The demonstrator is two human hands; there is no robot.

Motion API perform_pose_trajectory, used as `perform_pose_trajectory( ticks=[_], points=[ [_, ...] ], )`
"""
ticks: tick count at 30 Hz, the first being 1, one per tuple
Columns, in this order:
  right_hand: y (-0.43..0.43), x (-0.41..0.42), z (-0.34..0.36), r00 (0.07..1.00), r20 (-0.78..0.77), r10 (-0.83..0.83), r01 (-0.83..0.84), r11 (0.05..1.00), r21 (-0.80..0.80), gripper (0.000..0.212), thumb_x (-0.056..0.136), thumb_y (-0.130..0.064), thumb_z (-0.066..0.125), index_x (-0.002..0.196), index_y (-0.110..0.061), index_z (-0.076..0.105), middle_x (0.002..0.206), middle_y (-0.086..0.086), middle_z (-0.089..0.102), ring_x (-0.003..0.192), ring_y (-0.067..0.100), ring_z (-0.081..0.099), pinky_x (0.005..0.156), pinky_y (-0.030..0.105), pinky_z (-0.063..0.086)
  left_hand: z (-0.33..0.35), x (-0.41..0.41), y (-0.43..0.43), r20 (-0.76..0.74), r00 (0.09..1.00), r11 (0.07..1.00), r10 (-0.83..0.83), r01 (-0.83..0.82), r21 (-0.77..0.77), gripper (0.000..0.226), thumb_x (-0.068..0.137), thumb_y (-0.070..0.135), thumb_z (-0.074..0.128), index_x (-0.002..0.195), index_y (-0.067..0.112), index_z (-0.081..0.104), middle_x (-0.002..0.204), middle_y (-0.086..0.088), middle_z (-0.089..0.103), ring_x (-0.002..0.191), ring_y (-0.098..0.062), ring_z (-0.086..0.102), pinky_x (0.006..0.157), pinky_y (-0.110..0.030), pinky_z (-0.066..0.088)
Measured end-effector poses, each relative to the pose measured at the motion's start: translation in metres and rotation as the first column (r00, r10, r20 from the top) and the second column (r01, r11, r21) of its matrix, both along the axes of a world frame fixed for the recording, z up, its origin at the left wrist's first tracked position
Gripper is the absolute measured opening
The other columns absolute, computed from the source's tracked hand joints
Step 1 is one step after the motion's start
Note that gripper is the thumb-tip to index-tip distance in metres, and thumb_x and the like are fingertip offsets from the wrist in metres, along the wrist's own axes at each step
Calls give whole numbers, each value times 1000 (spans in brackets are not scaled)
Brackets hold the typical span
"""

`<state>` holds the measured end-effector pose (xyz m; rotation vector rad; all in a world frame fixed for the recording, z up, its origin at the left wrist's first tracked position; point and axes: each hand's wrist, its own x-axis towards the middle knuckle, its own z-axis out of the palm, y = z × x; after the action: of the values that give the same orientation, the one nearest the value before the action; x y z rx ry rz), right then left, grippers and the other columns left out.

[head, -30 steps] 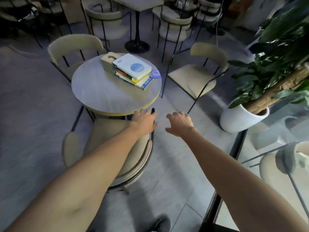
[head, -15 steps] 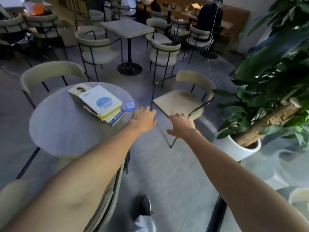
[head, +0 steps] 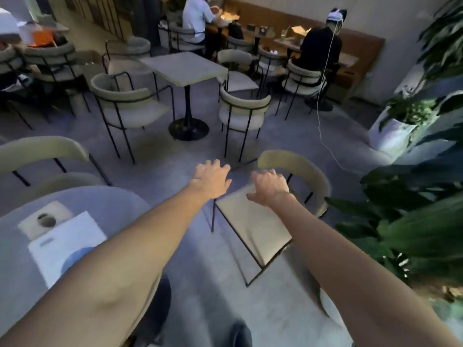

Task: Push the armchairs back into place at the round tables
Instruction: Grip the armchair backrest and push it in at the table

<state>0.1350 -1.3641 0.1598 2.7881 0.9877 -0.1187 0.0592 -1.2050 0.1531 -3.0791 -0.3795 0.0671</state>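
Armchair (head: pixel 253 229), beige padded, thin black frame: right of the round table (head: pixel 120 204), standing apart from it, bare floor between. Not yet pushed in. Left hand (head: pixel 211 180): fingers spread, gripping nothing, beyond the seat's far left corner. Right hand (head: pixel 269 187): likewise spread and empty, over the seat, short of the backrest. Second armchair (head: pixel 42 152), far left: close against the table's far edge, apparently already in place. Remaining, by judgement: grasp, then slide leftward to the table.

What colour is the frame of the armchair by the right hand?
The frame is black; head view.
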Motion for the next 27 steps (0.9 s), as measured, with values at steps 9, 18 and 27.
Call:
perform_pose_trajectory(
  ticks=[9, 18, 27],
  points=[
    [56, 244, -3, 999, -45, -31, 34, 997, 68, 62, 86, -50, 65, 137, -21, 47, 135, 7, 54, 129, 31, 45, 103, 44, 41, -4, 248, 49, -40, 998, 998, -50, 51, 31, 45, 100, 47, 40, 135, 20, 46, 131, -12, 50, 119, -34, 50, 88, -45, 44],
    [88, 435, -31, 966, -84, -245, 250, 967, 55, 62, 85, -51, 64, 135, -19, 48, 132, 8, 54, 126, 31, 46, 97, 45, 42, -6, 483, 84, -48, 941, 938, -334, 337, 85, 47, 101, 45, 37, 139, 19, 42, 135, -14, 48, 122, -35, 48, 89, -46, 43],
    [126, 565, -94, 684, -192, -704, 725, 686, 65, 64, 88, -52, 62, 138, -16, 45, 135, 9, 52, 127, 32, 45, 100, 45, 40, -60, 697, 134, -177, 692, 682, -700, 721, 125, 46, 100, 45, 38, 139, 20, 42, 135, -12, 48, 121, -34, 49, 90, -46, 43]
  ],
)
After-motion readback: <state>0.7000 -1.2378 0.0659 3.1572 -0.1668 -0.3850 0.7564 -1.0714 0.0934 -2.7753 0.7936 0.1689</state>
